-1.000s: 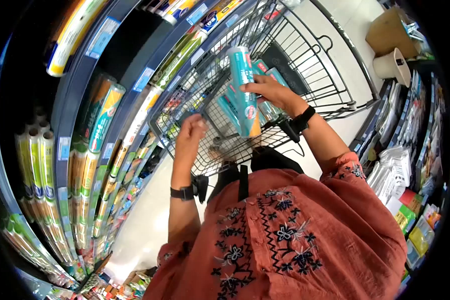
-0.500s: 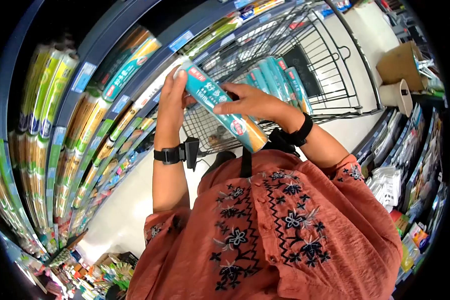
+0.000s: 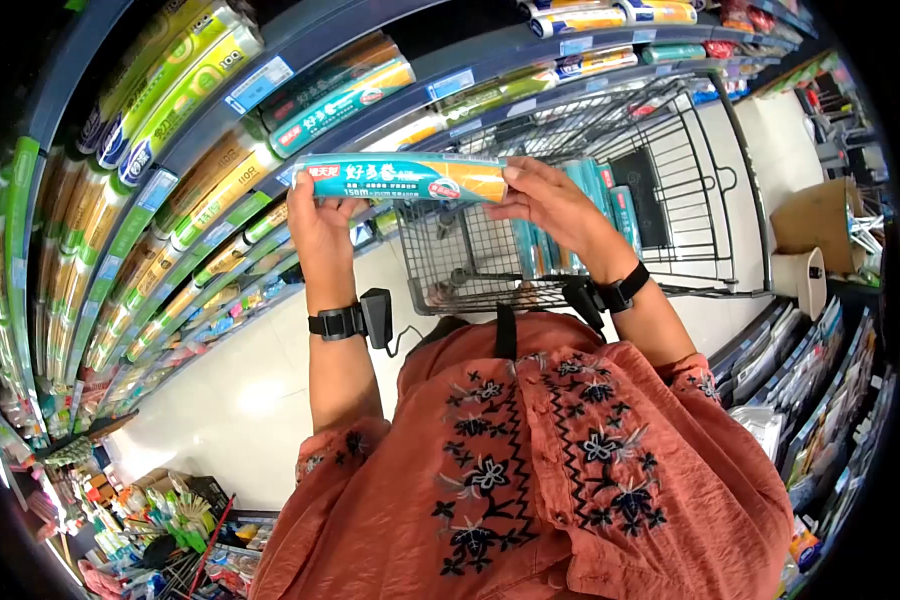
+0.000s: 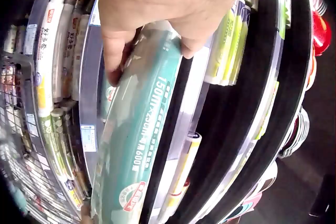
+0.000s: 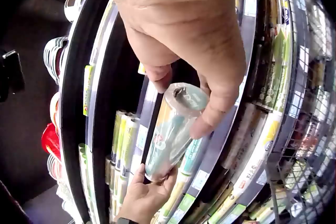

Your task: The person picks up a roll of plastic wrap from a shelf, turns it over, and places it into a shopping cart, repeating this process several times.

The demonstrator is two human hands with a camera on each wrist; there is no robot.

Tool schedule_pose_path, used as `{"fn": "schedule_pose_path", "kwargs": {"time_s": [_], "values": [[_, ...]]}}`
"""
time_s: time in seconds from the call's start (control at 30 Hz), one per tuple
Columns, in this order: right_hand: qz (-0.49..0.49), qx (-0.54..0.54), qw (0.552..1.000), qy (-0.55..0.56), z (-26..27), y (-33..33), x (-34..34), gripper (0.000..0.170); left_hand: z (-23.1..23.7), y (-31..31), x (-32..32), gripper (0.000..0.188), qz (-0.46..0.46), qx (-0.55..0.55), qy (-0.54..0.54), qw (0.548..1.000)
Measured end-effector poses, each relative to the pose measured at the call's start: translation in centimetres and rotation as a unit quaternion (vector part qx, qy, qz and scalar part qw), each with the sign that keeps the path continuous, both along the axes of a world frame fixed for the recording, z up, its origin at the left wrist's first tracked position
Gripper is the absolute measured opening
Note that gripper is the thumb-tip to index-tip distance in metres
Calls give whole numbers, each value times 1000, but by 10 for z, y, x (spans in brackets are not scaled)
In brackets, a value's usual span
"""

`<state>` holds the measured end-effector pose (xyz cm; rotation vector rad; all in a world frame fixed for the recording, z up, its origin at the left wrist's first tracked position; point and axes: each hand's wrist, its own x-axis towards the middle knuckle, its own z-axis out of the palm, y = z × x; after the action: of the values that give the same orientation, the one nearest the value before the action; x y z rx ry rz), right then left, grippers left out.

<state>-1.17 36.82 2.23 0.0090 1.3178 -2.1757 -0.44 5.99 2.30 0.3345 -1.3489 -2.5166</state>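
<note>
A teal-and-orange roll of cling film (image 3: 400, 178) in clear wrap lies level between my two hands in the head view, its printed side facing up. My left hand (image 3: 320, 225) grips the teal end, thumb on the near side. In the left wrist view, the fingers and thumb straddle the roll's top end. At the orange end, my right hand (image 3: 560, 205) holds on with the thumb on top. The right wrist view shows its fingers and thumb round the hollow end of the roll. Similar teal rolls (image 3: 625, 215) lie in the shopping cart (image 3: 705, 240) beyond.
Shelves of green-and-yellow rolls (image 3: 185, 100) line the left and far side. A teal roll (image 3: 335, 110) sits at a shelf front. The cart's wire rim is right beyond my hands. To the right are a cardboard box (image 3: 815, 220), a cream bin (image 3: 798, 282) and more shelves.
The roll was upright in my right hand over the cart; my left hand came in and took its upper end. It has since turned from slanted to level and risen away from my body.
</note>
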Motion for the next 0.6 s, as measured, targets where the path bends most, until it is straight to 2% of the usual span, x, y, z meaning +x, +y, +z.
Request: {"fn": "schedule_pose_path", "kwargs": {"time_s": [0.1,0.23,0.4,0.6], "values": [[-70,13,997,13,10,-19,-6,47,2,-7,3,32,3,-8,11,1000],[-88,22,994,68,17,-28,-23,59,8,-16,6,35,5,-49,-3,999],[-133,63,984,97,25,-47,-57,32,19,-29,5,45,11,-111,-31,993],[-126,73,979,145,28,-73,-95,33,17,-56,-17,57,59,-167,-70,982]]}}
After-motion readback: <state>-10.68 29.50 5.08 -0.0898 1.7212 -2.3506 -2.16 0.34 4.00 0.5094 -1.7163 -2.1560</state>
